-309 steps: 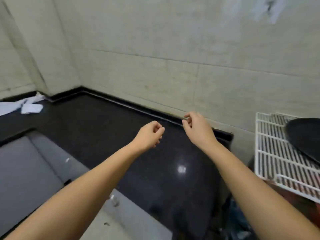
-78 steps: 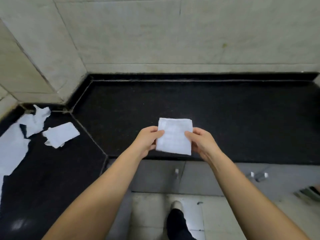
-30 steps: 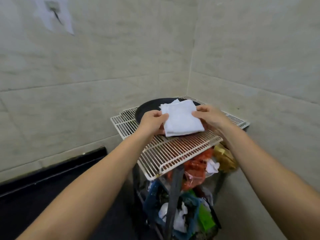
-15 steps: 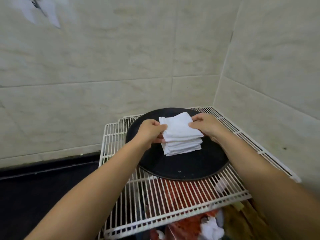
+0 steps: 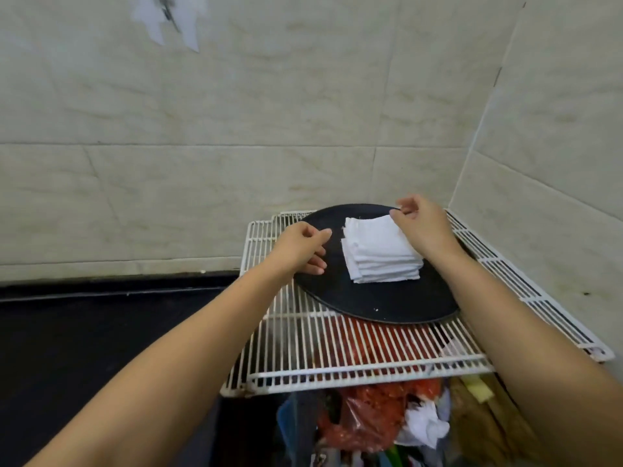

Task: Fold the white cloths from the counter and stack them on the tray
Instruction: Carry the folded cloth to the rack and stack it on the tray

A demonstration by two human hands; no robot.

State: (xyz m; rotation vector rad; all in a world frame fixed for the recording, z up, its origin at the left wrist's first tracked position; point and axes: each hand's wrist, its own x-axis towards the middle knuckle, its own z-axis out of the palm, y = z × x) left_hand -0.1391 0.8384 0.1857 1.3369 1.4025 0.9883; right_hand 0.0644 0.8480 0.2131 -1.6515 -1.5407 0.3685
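A neat stack of folded white cloths [image 5: 379, 252] lies on the round black tray [image 5: 377, 301]. The tray rests on a white wire rack [image 5: 337, 352] in the wall corner. My left hand [image 5: 303, 246] hovers just left of the stack, fingers loosely curled and holding nothing. My right hand [image 5: 419, 225] is above the stack's far right corner, fingers loosely curled, clear of the cloth.
Under the wire rack sits a bin of rubbish with red plastic bags [image 5: 367, 419] and crumpled white paper [image 5: 424, 426]. The black counter [image 5: 84, 332] runs to the left. Tiled walls close in behind and to the right.
Both hands laid the folded cloth on top of the stack on the tray and let go. They have drawn slightly apart from it.
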